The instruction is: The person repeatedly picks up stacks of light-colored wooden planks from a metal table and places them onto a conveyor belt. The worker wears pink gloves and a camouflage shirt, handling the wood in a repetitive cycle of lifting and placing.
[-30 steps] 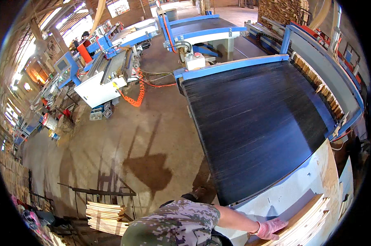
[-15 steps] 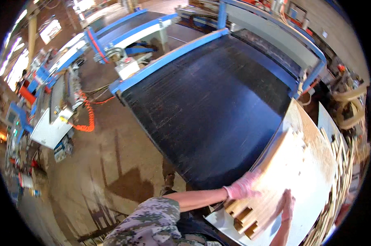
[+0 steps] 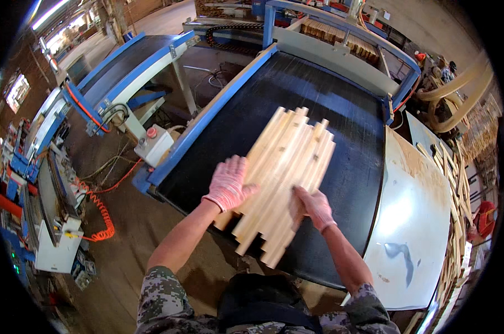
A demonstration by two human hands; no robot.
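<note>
A batch of pale wooden strips (image 3: 285, 167) lies side by side on a black conveyor belt (image 3: 352, 150), with uneven ends. Their near ends stick out past the belt's front edge. My left hand (image 3: 229, 183), in a pink-and-white knit glove, rests along the batch's left side with fingers stretched out and thumb over the strips. On the right side, my similarly gloved right hand (image 3: 314, 207) grips the edge, its thumb on top and its other fingers partly hidden.
A blue rail (image 3: 218, 111) borders the belt's left side, and a blue-framed machine gate (image 3: 335, 53) crosses its far end. At right are a pale sheet-topped table (image 3: 408, 222) and loose strips (image 3: 458, 206). A control box (image 3: 154, 145) stands left.
The wooden strips have moved left from the pale sheet onto the black belt, with both hands moving along. My view has turned to the right.
</note>
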